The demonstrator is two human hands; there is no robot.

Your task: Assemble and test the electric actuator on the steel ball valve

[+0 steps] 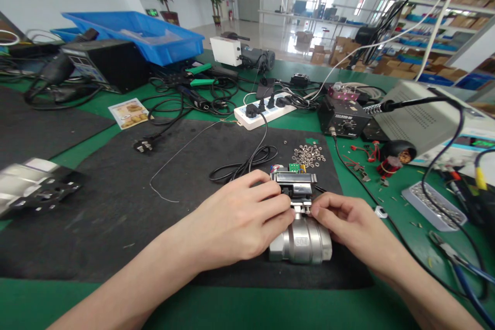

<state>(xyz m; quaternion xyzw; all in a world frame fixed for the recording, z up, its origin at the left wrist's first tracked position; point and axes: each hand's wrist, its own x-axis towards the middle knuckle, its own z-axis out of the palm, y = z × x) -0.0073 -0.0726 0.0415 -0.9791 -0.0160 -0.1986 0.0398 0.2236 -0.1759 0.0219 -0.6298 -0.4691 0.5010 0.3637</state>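
Note:
A steel ball valve [301,242] marked 304 lies on the black mat, with a motor actuator [294,179] attached at its top end. A small green circuit board [294,167] shows at the actuator's far end. My left hand [247,216] reaches over from the left, its fingers curled round the actuator and the mounting bracket. From the right, my right hand [344,216] pinches thumb and forefinger together at the bracket's edge, close to a bolt [308,210]. Whatever lies between those fingertips is too small and hidden to make out.
Loose nuts [309,155] lie in a pile beyond the actuator. A white tray of small parts [435,207] and pliers [450,255] are at right. A power strip [265,111] and soldering station [343,117] stand farther back. Another valve [33,185] lies at left.

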